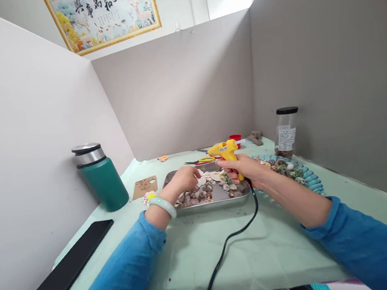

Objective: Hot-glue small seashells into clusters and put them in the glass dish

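A yellow hot glue gun is gripped in my right hand, its nozzle pointing left and a clear glue stick showing at its back. From its handle a black cord runs down over the table's front edge. My left hand, a pale bangle at its wrist, reaches over a metal tray. Its fingertips are bent together by the white shells; what they hold, if anything, is too small to make out. Brownish shells lie in the tray's front part.
A blue plate of shells and stones stands right of the tray. Yellow-handled pliers and a red cup lie behind. Left are a green bottle, a brown card and a black flat case. A jar stands right; partitions surround the table.
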`<action>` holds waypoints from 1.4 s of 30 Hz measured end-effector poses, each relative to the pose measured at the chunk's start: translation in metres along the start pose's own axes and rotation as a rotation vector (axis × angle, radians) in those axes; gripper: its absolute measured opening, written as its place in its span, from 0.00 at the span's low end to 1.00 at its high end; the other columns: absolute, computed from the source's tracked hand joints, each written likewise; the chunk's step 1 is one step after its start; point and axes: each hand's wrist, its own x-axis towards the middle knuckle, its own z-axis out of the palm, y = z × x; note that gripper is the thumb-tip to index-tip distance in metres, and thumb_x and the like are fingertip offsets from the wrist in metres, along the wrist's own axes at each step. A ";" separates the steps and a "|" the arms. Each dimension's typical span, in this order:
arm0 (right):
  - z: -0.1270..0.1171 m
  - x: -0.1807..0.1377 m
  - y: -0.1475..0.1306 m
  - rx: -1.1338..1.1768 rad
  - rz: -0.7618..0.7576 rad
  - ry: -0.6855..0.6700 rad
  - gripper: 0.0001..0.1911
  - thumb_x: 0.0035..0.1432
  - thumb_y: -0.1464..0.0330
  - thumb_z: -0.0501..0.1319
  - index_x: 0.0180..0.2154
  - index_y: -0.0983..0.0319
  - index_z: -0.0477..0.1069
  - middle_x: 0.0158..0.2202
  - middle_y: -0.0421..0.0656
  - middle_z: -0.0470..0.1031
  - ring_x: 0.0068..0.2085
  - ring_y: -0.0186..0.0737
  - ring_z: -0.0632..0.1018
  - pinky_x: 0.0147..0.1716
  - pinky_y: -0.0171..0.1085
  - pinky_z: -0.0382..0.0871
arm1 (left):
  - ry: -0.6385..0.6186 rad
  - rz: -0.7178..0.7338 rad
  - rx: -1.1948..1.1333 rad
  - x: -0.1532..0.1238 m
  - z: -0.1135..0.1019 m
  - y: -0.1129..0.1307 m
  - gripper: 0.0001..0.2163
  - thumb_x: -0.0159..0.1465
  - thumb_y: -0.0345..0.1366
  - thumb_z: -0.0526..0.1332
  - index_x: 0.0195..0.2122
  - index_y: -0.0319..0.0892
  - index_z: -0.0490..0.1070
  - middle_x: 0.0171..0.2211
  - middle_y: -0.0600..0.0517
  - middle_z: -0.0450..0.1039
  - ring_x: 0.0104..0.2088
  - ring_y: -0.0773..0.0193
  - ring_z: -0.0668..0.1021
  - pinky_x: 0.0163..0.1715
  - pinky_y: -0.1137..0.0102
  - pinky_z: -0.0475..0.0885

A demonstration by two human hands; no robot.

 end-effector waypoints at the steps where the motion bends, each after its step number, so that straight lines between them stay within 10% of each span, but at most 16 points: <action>1: 0.001 -0.001 -0.001 -0.001 0.001 0.001 0.15 0.46 0.62 0.67 0.30 0.62 0.64 0.19 0.32 0.56 0.17 0.24 0.58 0.12 0.27 0.53 | 0.006 -0.006 0.032 0.000 -0.001 -0.002 0.14 0.48 0.24 0.59 0.34 0.42 0.77 0.31 0.49 0.78 0.31 0.63 0.77 0.32 0.74 0.69; 15: 0.009 -0.010 -0.009 -0.069 0.024 0.006 0.13 0.49 0.64 0.65 0.26 0.61 0.61 0.15 0.32 0.55 0.16 0.25 0.57 0.12 0.27 0.53 | -0.019 -0.031 0.152 0.003 0.004 -0.003 0.05 0.43 0.26 0.63 0.23 0.39 0.72 0.29 0.44 0.76 0.36 0.55 0.77 0.37 0.68 0.70; 21: 0.006 -0.006 -0.003 -0.065 0.000 0.013 0.13 0.48 0.63 0.65 0.30 0.61 0.65 0.15 0.32 0.57 0.15 0.26 0.58 0.12 0.28 0.54 | -0.047 -0.056 -0.103 -0.003 -0.019 -0.017 0.04 0.50 0.28 0.59 0.28 0.39 0.71 0.19 0.54 0.71 0.22 0.68 0.74 0.21 0.76 0.66; 30: 0.022 -0.002 0.002 -0.177 -0.117 0.009 0.11 0.50 0.64 0.62 0.34 0.62 0.66 0.20 0.35 0.65 0.17 0.27 0.64 0.12 0.28 0.57 | -0.231 -0.045 -1.284 -0.045 -0.013 -0.006 0.12 0.49 0.32 0.67 0.33 0.37 0.67 0.26 0.52 0.70 0.25 0.69 0.75 0.25 0.73 0.70; 42: 0.043 -0.001 0.000 -0.155 -0.055 -0.004 0.13 0.44 0.71 0.63 0.35 0.62 0.65 0.23 0.36 0.68 0.23 0.32 0.72 0.18 0.30 0.67 | 0.075 0.000 -1.185 -0.046 0.008 0.000 0.09 0.50 0.30 0.66 0.30 0.37 0.67 0.21 0.54 0.71 0.21 0.71 0.73 0.26 0.73 0.71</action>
